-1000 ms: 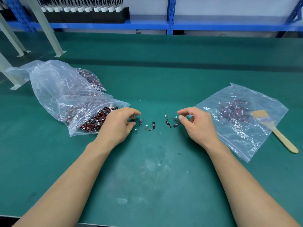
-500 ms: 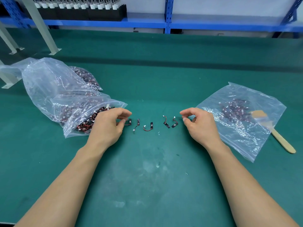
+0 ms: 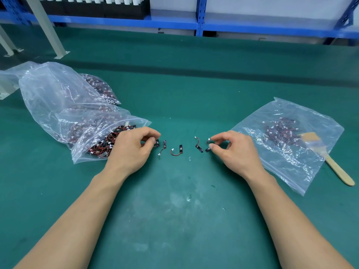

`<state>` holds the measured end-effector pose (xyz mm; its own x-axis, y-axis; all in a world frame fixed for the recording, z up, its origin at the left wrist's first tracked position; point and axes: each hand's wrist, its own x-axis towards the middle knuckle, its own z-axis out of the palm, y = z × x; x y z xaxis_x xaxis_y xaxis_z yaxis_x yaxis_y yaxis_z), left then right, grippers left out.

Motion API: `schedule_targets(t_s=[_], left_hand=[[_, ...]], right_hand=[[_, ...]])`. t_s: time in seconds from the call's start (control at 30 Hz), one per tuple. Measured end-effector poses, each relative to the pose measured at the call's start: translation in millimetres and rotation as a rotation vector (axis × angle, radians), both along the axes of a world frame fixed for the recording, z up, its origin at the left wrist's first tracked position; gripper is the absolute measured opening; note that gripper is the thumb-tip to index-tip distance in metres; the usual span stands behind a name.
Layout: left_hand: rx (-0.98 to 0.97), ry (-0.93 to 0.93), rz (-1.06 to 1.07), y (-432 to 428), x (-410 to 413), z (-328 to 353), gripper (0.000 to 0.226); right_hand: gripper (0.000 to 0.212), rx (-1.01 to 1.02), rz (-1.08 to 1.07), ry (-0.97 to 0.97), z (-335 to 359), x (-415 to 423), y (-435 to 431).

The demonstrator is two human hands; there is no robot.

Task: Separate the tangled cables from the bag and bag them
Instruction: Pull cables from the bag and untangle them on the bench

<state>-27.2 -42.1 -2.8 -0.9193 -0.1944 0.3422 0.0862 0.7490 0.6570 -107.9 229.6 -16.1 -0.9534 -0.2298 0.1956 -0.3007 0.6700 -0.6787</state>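
Head view: we look down at a green worktop (image 3: 184, 220) with our two bare arms reaching forward. Five little cables lie in a row between our hands, each with a black end and a thin red and black wire. Our left hand (image 3: 132, 150) pinches the leftmost cable (image 3: 157, 143) by its black end, with thumb and first finger closed on it and the other fingers curled under. Our right hand (image 3: 237, 150) holds the rightmost cable (image 3: 207, 146), with the first finger by its white plug and the thumb by its black end. The three middle cables (image 3: 177, 150) lie loose on the worktop, apart from each other and from both hands. Just left of our left hand is the full bag (image 3: 58, 98), clear and crumpled, with more small bags inside it. Its open mouth faces our hand, and a pile of tangled cables (image 3: 101, 146) spills to the edge there. Our left hand hides part of that mouth. Just right of our right hand lies the flat bag (image 3: 291, 158), also clear, with a small heap of cables (image 3: 279, 131) inside. A wooden brush (image 3: 336, 167) rests at its right edge, and we cannot tell if the bristles sit on the plastic or under it. Far back stand a blue shelf (image 3: 200, 26), grey metal legs (image 3: 48, 30), and a black tray of white-topped parts (image 3: 87, 6).
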Motion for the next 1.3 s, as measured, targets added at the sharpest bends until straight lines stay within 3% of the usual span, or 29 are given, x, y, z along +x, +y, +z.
schedule_targets(t_s=[0.43,0.63,0.9,1.3], left_hand=[[0.012,-0.056,-0.065,8.4,3.5,1.0,0.017],[-0.163,0.006,-0.243,15.6,6.9,3.7,0.016],[-0.397,-0.065,-0.405,31.2,8.0,1.7,0.037],[-0.332,-0.017,-0.325,30.7,20.4,4.3,0.030]], right_hand=[[0.017,0.064,-0.006,-0.025,2.6,0.1,0.6],[0.023,-0.027,-0.038,0.010,4.0,0.8,-1.0],[0.021,-0.058,-0.030,-0.011,4.4,2.4,-1.7],[0.022,-0.065,-0.033,0.001,4.3,2.3,-2.3]])
